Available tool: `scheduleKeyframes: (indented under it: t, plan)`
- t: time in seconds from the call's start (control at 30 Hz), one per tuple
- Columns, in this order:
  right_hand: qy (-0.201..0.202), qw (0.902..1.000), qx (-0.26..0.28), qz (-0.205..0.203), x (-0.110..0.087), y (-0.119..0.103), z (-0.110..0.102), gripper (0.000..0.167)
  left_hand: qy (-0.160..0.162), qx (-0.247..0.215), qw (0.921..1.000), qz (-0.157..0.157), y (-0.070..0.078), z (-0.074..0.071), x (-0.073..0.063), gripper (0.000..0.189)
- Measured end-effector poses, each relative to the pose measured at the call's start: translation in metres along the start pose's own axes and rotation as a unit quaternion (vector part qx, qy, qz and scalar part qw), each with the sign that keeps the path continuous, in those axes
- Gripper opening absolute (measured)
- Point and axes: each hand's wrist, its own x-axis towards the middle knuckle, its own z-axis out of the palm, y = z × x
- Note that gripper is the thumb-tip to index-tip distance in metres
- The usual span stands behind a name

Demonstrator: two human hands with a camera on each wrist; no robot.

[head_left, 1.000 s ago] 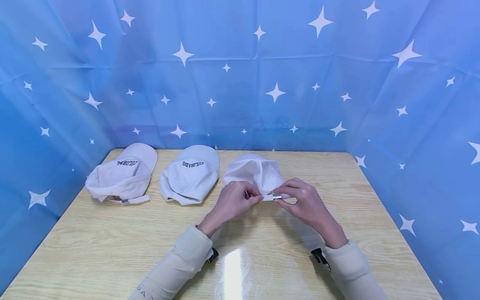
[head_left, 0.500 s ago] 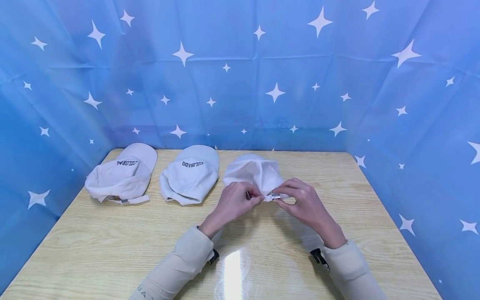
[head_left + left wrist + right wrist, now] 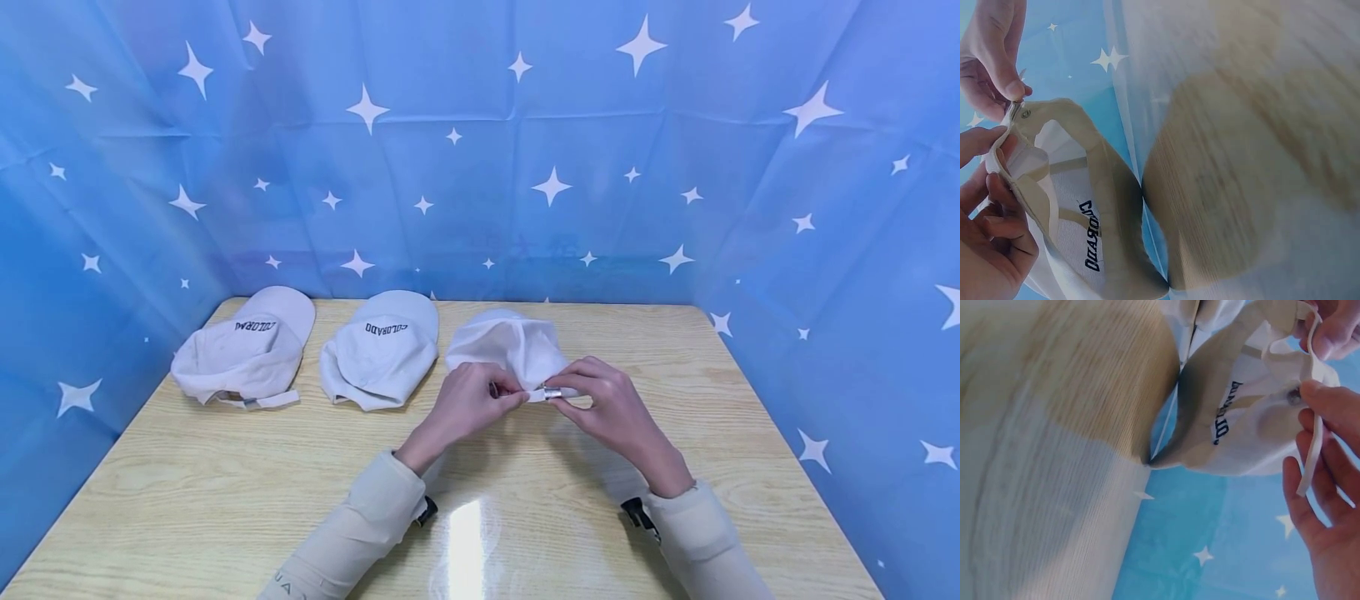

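At the table (image 3: 262, 483), 2 hands' (image 3: 471, 398) (image 3: 615, 400) fingers (image 3: 1335, 406) pinch a cap's (image 3: 498, 337) strap (image 3: 536, 395).

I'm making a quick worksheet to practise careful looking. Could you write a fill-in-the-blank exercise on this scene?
1. In the head view, the number of white caps is ____.
2. The black lettering on the middle cap reads ____.
3. The backdrop is ____ with white stars.
4. The right hand pinches the strap at the metal buckle; in the head view, the left hand pinches it to the buckle's ____.

Missing words: three; COLORADO; blue; left.
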Motion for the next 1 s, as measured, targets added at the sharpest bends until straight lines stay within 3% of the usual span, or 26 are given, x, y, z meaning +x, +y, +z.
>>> scheduleKeyframes:
  t: [0.53,1.0]
  plan:
    - [-0.003,0.9999,0.015,-0.007,0.0008,-0.0025,0.0004,0.025,0.027,-0.016,0.9994,-0.014,0.0019,0.0032,-0.0015,0.015]
    - [-0.005,0.9994,0.027,-0.019,0.0013,-0.0029,0.0045,0.025,0.024,-0.016,0.9994,-0.017,0.0038,0.0068,-0.0022,0.016]
